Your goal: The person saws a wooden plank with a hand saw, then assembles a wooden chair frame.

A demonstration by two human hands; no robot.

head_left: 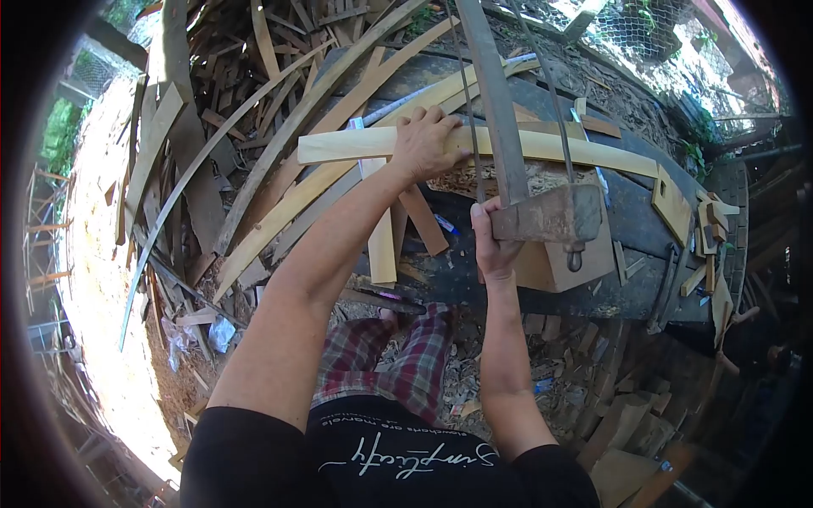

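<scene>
Across the dark workbench lies a long pale wooden board. My left hand is clamped over its top, fingers curled across the far edge. Just right of that hand stands a wooden frame saw, with a thin blade along one side and a rod or cord along the other. My right hand grips the saw's near end by the thick crosspiece. The blade crosses the board; how deep any cut goes cannot be made out. Below the board sits a wooden block.
A blue marker lies on the bench near several wood strips. Long curved strips lean at the left beside scrap wood. A clamp-like tool rests at the right bench edge. Offcuts and shavings cover the ground.
</scene>
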